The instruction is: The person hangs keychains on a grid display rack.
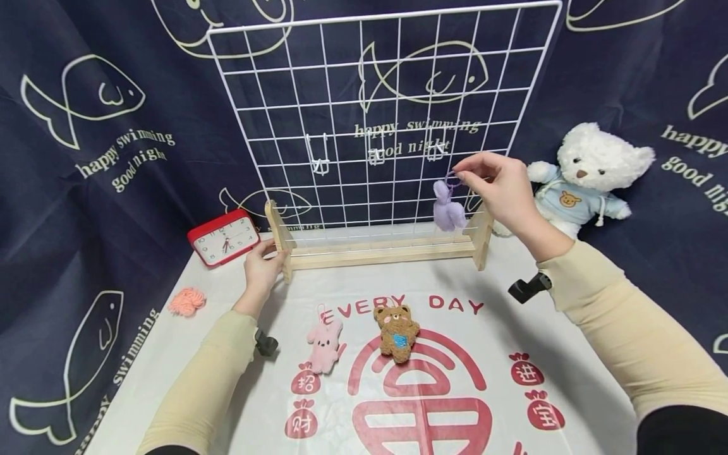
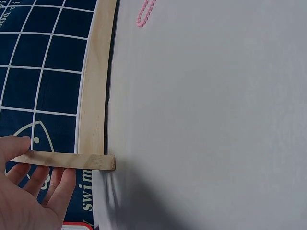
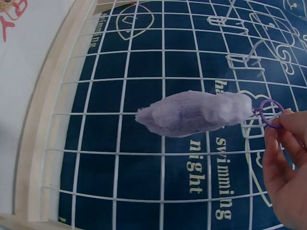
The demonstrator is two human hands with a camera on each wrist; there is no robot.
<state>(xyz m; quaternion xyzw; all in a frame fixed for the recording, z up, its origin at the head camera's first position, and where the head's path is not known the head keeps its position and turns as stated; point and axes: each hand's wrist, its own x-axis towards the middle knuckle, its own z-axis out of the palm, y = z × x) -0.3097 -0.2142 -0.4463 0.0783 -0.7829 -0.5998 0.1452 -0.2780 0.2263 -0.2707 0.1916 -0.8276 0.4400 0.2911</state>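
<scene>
My right hand (image 1: 500,189) pinches the purple ring (image 3: 271,114) of a fluffy lilac plush keychain (image 1: 448,208), which hangs in front of the white wire grid (image 1: 381,82), below the rightmost hook (image 1: 435,150). At the grid's left end, my left hand (image 1: 264,268) grips the wooden foot (image 2: 72,160) of the stand, thumb on one side and fingers on the other. Two more white hooks, a middle one (image 1: 376,156) and a left one (image 1: 320,165), are on the grid. A pink plush keychain (image 1: 325,346) and a brown bear keychain (image 1: 396,333) lie on the table.
A red alarm clock (image 1: 224,238) stands left of the stand, with a bundle of coral yarn (image 1: 187,302) nearer the front. To the right sits a white teddy bear (image 1: 591,170) in a blue top. A dark fish-patterned cloth (image 1: 85,189) hangs behind.
</scene>
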